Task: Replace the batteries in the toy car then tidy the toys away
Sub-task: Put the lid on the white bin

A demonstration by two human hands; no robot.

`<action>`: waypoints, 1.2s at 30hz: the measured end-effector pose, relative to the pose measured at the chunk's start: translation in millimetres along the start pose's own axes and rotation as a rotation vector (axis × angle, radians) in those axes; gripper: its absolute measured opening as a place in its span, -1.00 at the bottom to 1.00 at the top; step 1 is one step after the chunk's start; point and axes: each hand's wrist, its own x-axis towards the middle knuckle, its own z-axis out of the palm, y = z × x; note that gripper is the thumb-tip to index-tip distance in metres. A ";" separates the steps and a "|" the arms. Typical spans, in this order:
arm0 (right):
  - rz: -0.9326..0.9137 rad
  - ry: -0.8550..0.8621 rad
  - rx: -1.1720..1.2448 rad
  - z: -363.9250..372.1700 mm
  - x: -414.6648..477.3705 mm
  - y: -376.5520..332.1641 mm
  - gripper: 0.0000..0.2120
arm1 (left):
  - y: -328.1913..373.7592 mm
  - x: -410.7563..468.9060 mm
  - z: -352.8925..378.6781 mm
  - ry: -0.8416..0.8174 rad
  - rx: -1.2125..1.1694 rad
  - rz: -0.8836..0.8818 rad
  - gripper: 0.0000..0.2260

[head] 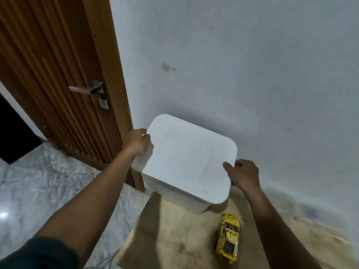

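Views: one, head-worn, wide-angle. Position: above and behind both forearms, which enter from the bottom corners. Facing: forward and steeply down toward a wall (pixel 252 65) and the wooden surface (pixel 174 239) at its foot. Range: close; the white lidded box (pixel 190 164) fills the centre. Left edge: wooden door (pixel 58 74) and marble floor (pixel 48 181). Vertical lines bow toward the edges. No second view to overlap.

No readable text, labels, brands or numbers anywhere in frame; markings on the yellow toy car (pixel 228 237), lower right, too blurred.
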 end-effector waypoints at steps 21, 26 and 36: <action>0.154 0.063 0.027 42.0 7.3 7.6 -0.63 | -44.7 49.2 38.9 -0.246 -0.124 -0.116 -0.70; 0.155 0.053 0.030 47.3 10.0 6.4 -0.61 | -50.3 52.6 39.9 -0.330 -0.123 -0.104 -0.67; 0.107 0.123 -0.232 73.0 5.1 5.7 -0.45 | -76.8 51.5 53.3 -0.347 0.073 0.082 -0.42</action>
